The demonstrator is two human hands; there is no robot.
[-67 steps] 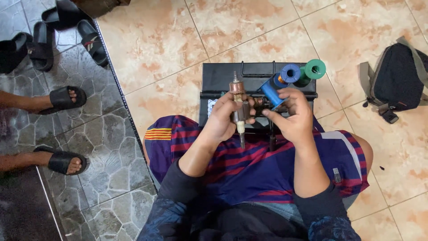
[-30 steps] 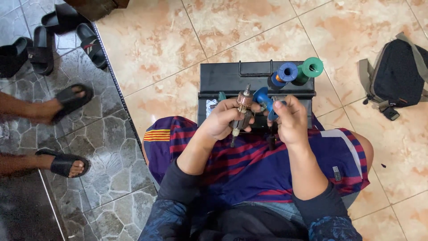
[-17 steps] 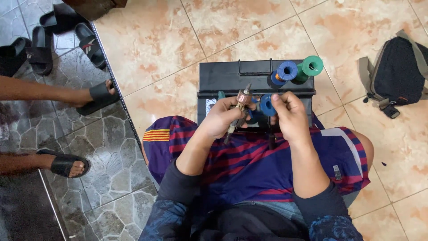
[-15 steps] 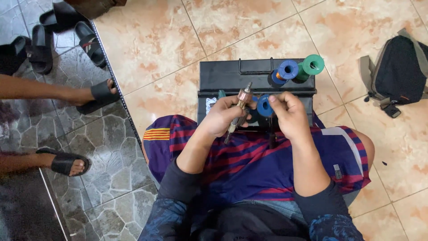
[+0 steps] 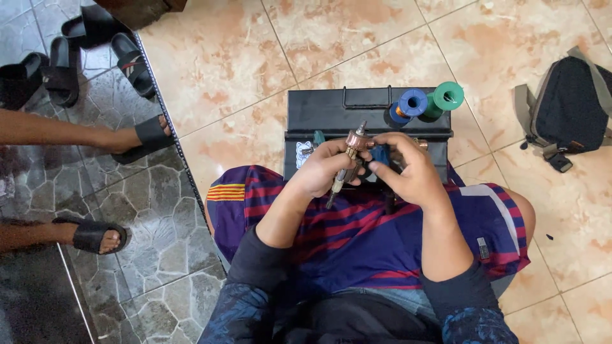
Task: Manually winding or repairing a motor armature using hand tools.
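Motor armature (image 5: 347,167) in left hand (image 5: 322,167), before black toolbox (image 5: 331,114).

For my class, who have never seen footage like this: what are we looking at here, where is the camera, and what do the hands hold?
The camera sits on a person's head and looks down at their lap; there is no machine. The person sits on a tiled floor. The left hand holds a small motor rotor with copper windings and a steel shaft. The right hand meets it, pinching something blue I cannot identify. Ahead lies a dark case, with a blue spool and a green spool on it. A dark bag lies at right. Another person's sandalled feet show at left.
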